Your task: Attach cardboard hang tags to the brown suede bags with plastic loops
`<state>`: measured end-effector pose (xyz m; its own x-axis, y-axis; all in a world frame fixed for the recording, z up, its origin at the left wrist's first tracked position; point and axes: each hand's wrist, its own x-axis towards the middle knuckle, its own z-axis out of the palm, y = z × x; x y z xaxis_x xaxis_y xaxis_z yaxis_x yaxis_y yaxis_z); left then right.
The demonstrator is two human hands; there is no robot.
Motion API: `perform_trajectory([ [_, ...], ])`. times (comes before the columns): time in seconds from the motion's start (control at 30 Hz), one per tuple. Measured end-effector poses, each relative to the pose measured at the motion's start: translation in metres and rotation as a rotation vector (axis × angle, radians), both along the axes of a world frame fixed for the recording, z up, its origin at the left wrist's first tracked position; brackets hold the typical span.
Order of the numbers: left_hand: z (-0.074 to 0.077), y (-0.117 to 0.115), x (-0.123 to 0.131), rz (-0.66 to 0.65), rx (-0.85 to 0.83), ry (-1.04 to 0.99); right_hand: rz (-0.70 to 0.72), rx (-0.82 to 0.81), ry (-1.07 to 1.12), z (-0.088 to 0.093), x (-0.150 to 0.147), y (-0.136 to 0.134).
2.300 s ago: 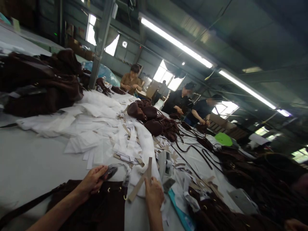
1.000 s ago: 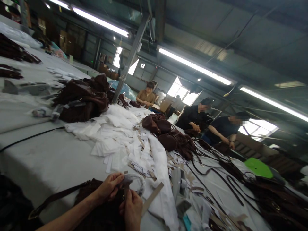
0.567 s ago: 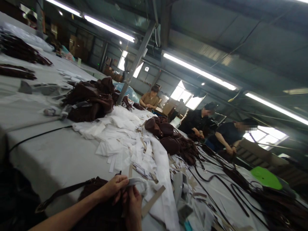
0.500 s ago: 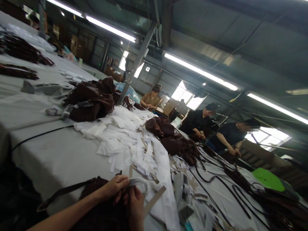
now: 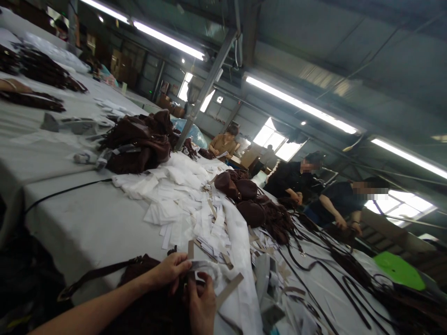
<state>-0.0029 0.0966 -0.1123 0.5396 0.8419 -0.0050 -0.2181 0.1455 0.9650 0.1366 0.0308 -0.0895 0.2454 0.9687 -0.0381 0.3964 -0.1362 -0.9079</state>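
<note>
A dark brown bag (image 5: 150, 307) lies at the near table edge below my hands, its buckled strap (image 5: 101, 277) trailing left. My left hand (image 5: 169, 273) is closed, thumb and fingers pinching a dark brown strap end at the top of the bag. My right hand (image 5: 203, 302) is beside it on the right, its curled fingers closed on the same dark piece. Right behind the fingertips runs a pale, curved strip (image 5: 206, 266); whether either hand touches it I cannot tell. A grey-beige card strip (image 5: 229, 288) sticks out right of my right hand.
White paper sheets and strips (image 5: 167, 195) cover mid-table. Brown bags sit in heaps left (image 5: 139, 144) and right (image 5: 251, 204). A tape dispenser (image 5: 265, 284) and long straps (image 5: 314, 265) lie on the right. Several co-workers (image 5: 338, 204) work across the table; another arm (image 5: 14, 86) reaches in at far left.
My right hand has moved slightly right and down, its fingers more curled and a little apart from my left. The view has shifted a little. An arm has appeared at far left.
</note>
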Motion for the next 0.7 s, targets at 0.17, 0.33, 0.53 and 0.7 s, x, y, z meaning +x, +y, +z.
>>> perform_trajectory([
  [0.17,0.001,0.004,-0.001,-0.023,-0.023,0.016,0.156,0.12,-0.055,0.004,0.01,-0.019],
  [0.33,0.0,0.006,-0.002,-0.08,-0.013,0.052,0.308,0.309,-0.304,0.026,0.017,-0.02],
  [0.53,0.01,0.001,-0.003,-0.051,0.192,0.212,0.362,0.382,-0.777,0.07,0.014,0.004],
  [0.7,0.022,-0.001,-0.005,-0.017,0.366,0.22,0.417,0.202,-0.42,0.067,0.016,0.029],
])
